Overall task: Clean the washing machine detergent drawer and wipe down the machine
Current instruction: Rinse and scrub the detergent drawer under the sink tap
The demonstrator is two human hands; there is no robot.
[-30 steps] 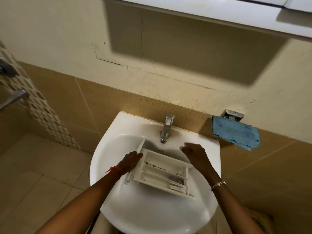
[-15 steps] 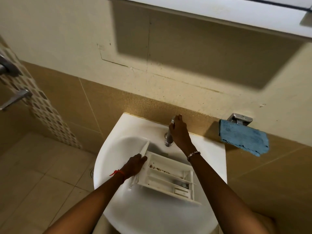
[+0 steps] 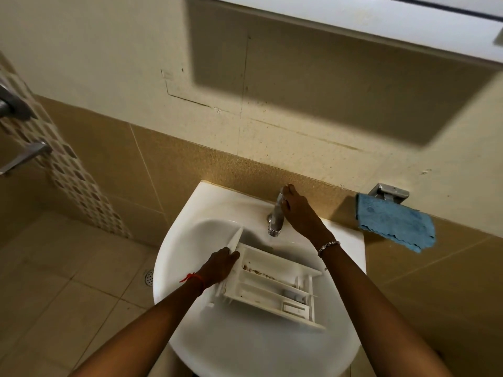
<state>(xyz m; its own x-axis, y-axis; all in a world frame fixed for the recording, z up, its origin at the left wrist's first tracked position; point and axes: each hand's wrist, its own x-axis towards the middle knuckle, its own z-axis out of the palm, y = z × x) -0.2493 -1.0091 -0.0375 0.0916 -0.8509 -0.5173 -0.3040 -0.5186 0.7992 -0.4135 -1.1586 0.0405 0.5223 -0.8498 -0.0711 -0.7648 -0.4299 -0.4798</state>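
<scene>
A white detergent drawer [image 3: 275,284] with several compartments and brown grime along its upper channel lies tilted in the white sink [image 3: 190,219]. My left hand [image 3: 219,265] grips the drawer's left end by its front panel. My right hand [image 3: 298,210] reaches to the back of the sink, its fingers curled on the top of the chrome tap [image 3: 276,216]. No water is visible at the spout.
A blue cloth [image 3: 394,223] hangs from a metal holder [image 3: 388,191] on the wall at the right. A white cabinet [image 3: 353,20] overhangs above. Metal shower fittings [image 3: 19,156] stick out at the left, and a floor drain [image 3: 148,277] lies beside the sink.
My right hand rose from beside the drawer to the tap and now holds its top. My left hand kept its grip on the drawer, which stayed in the sink.
</scene>
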